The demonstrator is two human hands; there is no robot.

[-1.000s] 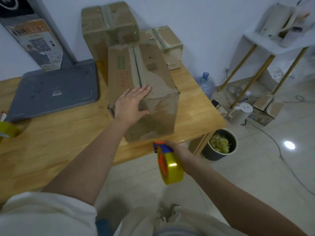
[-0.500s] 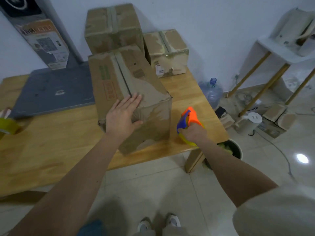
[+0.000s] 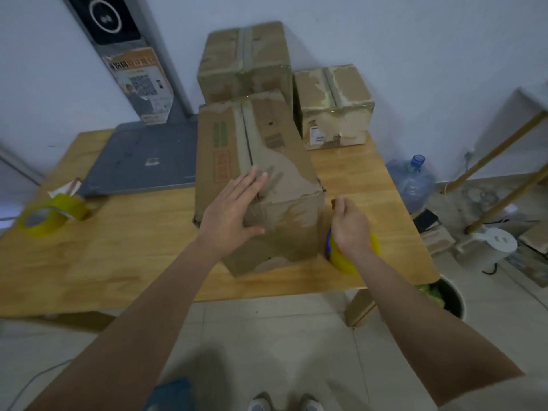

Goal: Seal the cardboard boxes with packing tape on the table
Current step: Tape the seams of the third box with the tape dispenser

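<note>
A long worn cardboard box [image 3: 261, 149] lies on the wooden table [image 3: 118, 250], its top seam running away from me. My left hand [image 3: 234, 212] presses flat on the box's near top edge with fingers straight. My right hand [image 3: 350, 223] grips a tape dispenser [image 3: 353, 256] with a yellow roll, just right of the box's near corner, low over the table. Two more cardboard boxes stand behind: a tall one [image 3: 243, 60] and a smaller one [image 3: 335, 105] at the back right.
A loose yellow tape roll [image 3: 44, 215] lies at the table's left. A grey flat slab [image 3: 142, 158] covers the back left. Off the table's right edge stand a water bottle [image 3: 412, 182], a bin [image 3: 444, 298], a white kettle [image 3: 489, 247] and a shelf frame.
My right hand has brought the tape dispenser from below the table edge up beside the box's near right corner. The left hand stays on the box top.
</note>
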